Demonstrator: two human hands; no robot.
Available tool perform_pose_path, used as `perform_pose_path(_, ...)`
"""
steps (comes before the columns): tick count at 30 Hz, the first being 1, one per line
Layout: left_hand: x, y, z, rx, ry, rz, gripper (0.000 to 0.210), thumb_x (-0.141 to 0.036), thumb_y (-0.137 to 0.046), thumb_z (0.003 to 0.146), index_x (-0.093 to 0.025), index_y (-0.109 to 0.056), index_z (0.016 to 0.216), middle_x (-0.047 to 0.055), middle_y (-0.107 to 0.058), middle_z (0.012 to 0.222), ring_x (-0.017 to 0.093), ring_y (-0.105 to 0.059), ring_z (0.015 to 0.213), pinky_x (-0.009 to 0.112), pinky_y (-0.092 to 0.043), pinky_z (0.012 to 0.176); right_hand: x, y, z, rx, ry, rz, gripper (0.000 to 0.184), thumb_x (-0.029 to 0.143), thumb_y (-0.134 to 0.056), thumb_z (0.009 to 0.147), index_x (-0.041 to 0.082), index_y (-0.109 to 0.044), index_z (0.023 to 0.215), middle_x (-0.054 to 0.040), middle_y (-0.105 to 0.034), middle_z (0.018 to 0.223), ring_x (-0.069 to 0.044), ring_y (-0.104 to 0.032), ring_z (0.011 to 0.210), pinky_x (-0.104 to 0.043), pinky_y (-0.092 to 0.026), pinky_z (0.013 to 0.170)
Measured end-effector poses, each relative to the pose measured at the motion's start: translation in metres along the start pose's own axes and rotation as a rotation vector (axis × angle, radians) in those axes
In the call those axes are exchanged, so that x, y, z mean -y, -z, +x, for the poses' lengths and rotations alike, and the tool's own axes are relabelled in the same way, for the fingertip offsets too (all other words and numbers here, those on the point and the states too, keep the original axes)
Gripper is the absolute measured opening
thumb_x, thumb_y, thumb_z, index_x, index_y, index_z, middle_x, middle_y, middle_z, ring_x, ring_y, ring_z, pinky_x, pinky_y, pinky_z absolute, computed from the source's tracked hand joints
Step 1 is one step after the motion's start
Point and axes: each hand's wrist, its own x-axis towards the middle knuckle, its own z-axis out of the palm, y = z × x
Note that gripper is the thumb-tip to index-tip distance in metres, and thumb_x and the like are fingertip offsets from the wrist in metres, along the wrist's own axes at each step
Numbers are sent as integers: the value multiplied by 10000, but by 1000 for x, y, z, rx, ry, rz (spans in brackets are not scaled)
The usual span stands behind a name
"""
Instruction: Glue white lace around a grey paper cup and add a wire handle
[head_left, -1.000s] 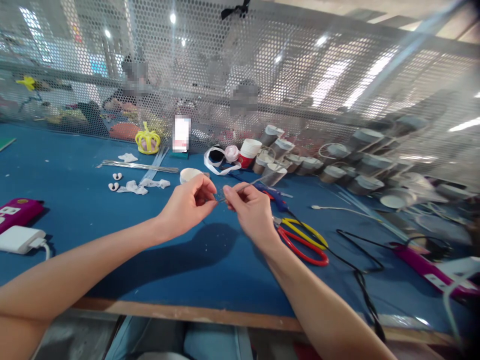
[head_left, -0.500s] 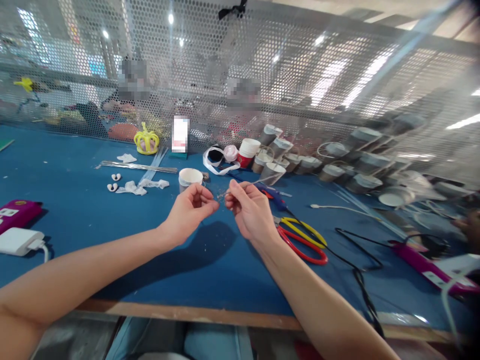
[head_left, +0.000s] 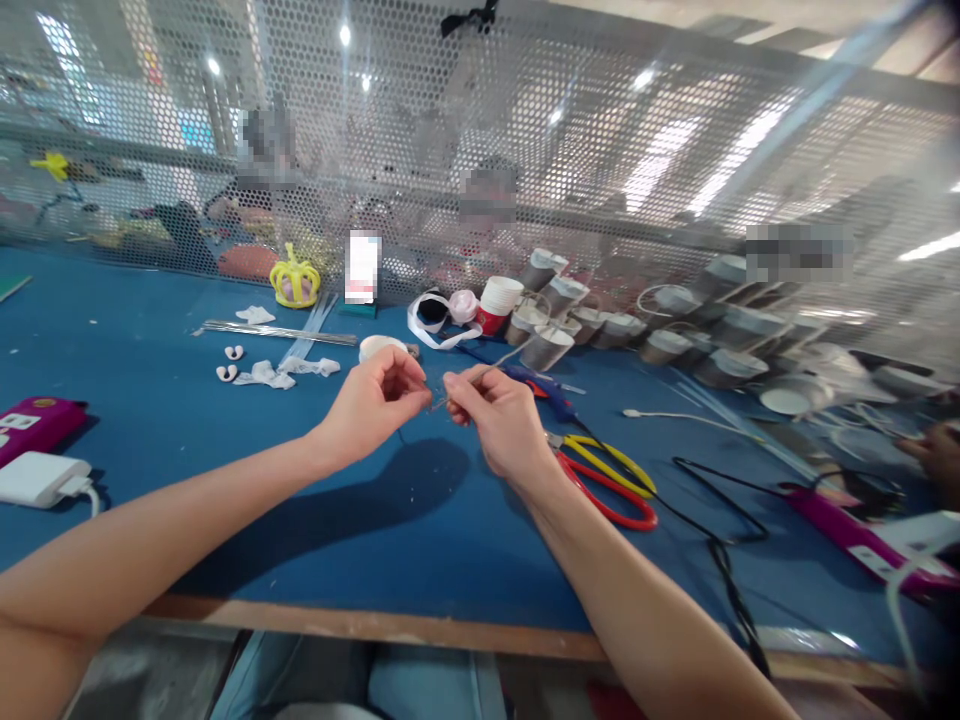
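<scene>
My right hand (head_left: 501,418) is closed in a pinch around a thin wire (head_left: 510,357), whose tail sticks out up and to the right. Small, fine strands (head_left: 438,398) show at its tip, between the two hands. Thumb and fingertips of my left hand (head_left: 375,402) come together right beside those strands; what they hold is too small to make out. Behind the left hand stands a white cup (head_left: 379,346), partly hidden. Pliers with red and yellow handles (head_left: 607,480) lie to the right of my right wrist, near a blue glue gun (head_left: 553,398).
Several grey pots (head_left: 547,345) stand at the back right, beside stacked paper cups (head_left: 499,298). Metal rods (head_left: 281,333), white scraps (head_left: 266,375) and a yellow crown-shaped piece (head_left: 295,280) lie at the left. Purple power strips (head_left: 847,535) sit at both sides. Another person's hand (head_left: 941,450) shows far right.
My left hand has risen slightly and now covers more of the white cup. The right hand has turned a little, its fingertips shifting slightly left with the wire.
</scene>
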Motion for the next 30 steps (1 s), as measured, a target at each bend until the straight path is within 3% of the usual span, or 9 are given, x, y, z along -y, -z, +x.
perform_pose_path(4,-1,0,-5,5,-120,172,127,-109,-559,673,-166,-477,751,-23,-541,656,66,-488,578,191,-377,526,3,-1,-4,-62,157,-269,266,341,-592,717,173,-501,533,43,-471,480,-77,-416,440,-228,-322,449)
perform_pose_path(7,1,-4,-10,-12,-144,216,119,-125,-561,680,-170,-482,756,-22,-554,654,69,-492,569,191,-376,521,3,-4,-7,-158,224,-302,266,335,-582,730,175,-505,532,38,-477,497,-80,-418,457,-233,-328,467)
perform_pose_path(10,3,-10,-14,-64,-126,159,121,-149,-578,682,-168,-476,745,-23,-549,658,68,-489,573,194,-381,533,0,-8,-7,-220,166,-155,262,357,-595,721,176,-507,553,35,-504,512,-79,-444,463,-228,-349,473)
perform_pose_path(13,5,-15,-16,-113,-64,27,155,-177,-599,678,-165,-464,751,-29,-529,664,63,-481,579,194,-385,548,-3,-10,-4,-230,5,154,262,369,-639,675,175,-499,567,43,-518,517,-67,-451,450,-211,-349,454)
perform_pose_path(16,8,-19,-16,-136,29,-148,193,-177,-615,664,-163,-444,751,-45,-508,640,54,-480,582,191,-394,572,-1,-11,-3,-149,-169,401,280,365,-686,618,172,-489,571,52,-519,510,-54,-444,442,-194,-341,443)
perform_pose_path(21,11,-17,-11,-73,105,-317,203,-187,-635,649,-159,-480,778,-53,-534,603,58,-516,588,203,-420,608,5,-8,-2,6,-372,524,312,349,-722,566,164,-471,555,62,-497,497,-39,-416,417,-178,-330,414)
perform_pose_path(26,9,-9,-5,71,35,-265,159,-185,-633,658,-156,-587,808,-16,-608,663,85,-568,643,237,-462,661,5,-7,-2,150,-476,537,321,357,-699,590,162,-454,520,69,-427,448,-29,-342,373,-174,-261,357)
perform_pose_path(30,4,-5,-2,98,16,-189,86,-154,-630,648,-145,-611,732,5,-639,698,109,-596,681,261,-483,688,5,-6,-3,244,-533,530,290,349,-671,620,162,-466,536,79,-383,432,-26,-284,355,-172,-212,337)
